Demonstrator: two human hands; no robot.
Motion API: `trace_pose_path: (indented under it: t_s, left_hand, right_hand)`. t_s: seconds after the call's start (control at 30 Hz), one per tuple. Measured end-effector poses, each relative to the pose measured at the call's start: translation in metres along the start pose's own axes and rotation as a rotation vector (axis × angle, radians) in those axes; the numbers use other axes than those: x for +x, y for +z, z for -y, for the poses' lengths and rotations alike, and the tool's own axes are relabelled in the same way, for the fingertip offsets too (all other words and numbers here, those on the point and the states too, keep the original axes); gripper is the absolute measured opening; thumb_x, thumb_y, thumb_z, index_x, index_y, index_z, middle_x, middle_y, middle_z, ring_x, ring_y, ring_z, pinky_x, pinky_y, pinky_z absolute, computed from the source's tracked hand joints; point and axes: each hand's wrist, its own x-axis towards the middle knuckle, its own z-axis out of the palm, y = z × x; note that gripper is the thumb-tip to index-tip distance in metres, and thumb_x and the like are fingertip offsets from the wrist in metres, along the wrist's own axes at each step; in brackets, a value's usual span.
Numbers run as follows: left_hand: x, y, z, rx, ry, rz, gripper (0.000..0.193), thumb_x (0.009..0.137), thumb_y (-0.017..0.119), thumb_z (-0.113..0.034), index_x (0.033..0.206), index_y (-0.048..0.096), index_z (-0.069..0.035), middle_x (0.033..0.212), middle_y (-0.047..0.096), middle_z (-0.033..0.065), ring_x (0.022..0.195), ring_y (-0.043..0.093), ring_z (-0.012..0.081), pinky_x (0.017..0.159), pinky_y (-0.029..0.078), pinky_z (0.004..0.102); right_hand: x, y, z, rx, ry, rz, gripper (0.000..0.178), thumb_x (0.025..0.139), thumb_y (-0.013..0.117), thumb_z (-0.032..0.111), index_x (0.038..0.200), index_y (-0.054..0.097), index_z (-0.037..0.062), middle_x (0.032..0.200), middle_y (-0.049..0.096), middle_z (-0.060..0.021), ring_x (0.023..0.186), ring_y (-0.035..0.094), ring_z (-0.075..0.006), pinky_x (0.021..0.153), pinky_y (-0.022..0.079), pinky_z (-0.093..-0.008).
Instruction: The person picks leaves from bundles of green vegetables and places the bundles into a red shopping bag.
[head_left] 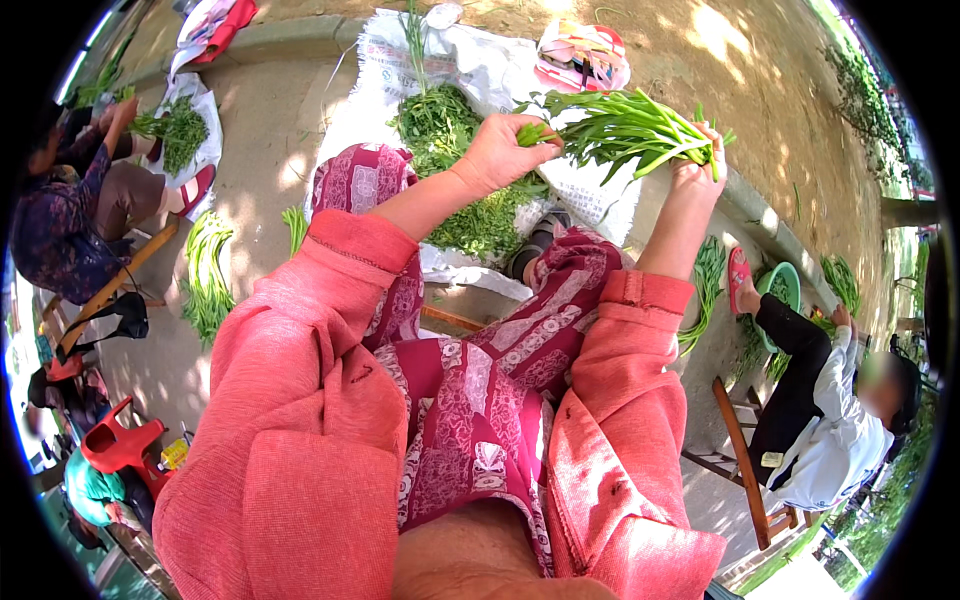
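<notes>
My right hand (698,158) is wrapped round the stems of a bunch of leafy greens (640,130), held up in front of me with its leaves pointing left. Close to those leaf tips, my left hand (508,152) is closed in a pinch on a small tuft of green leaves (535,134). Beneath both hands, a heap of loose green leaves (470,215) lies on a white woven sack (595,195) spread on the ground between my feet. Longer stems (415,50) stick out at the heap's far end.
Bundles of greens (208,275) lie on the ground at left, others (706,290) at right. A person (830,400) sits at right near a green basin (780,288); another (75,220) sits at left. A red plastic stool (122,440) and a pink-and-white bag (583,55) stand nearby.
</notes>
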Motion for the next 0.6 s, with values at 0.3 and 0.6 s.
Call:
trace_pose_path:
  t_s: [0.3,0.6]
  left_hand:
    - [0.009,0.026,0.005,0.254,0.201,-0.088,0.023,0.08,0.058,-0.002,0.102,0.062,-0.001,0.088,0.066,0.0047,0.076,0.057,0.0064,0.07,0.046,0.0216]
    - [0.02,0.021,-0.002,0.182,0.094,-0.154,0.02,0.076,0.062,-0.005,0.095,0.065,0.0,0.085,0.066,0.0042,0.077,0.056,0.0061,0.072,0.047,0.0215]
  right_hand:
    - [-0.004,0.006,-0.021,-0.188,-0.094,0.006,0.018,0.088,0.047,0.019,0.084,0.046,0.0021,0.071,0.052,-0.0089,0.068,0.053,-0.0226,0.067,0.047,-0.0374]
    - [-0.026,0.019,-0.05,-0.517,-0.115,-0.021,0.02,0.091,0.043,0.022,0.082,0.047,0.005,0.071,0.054,-0.0073,0.065,0.054,-0.02,0.059,0.047,-0.0334]
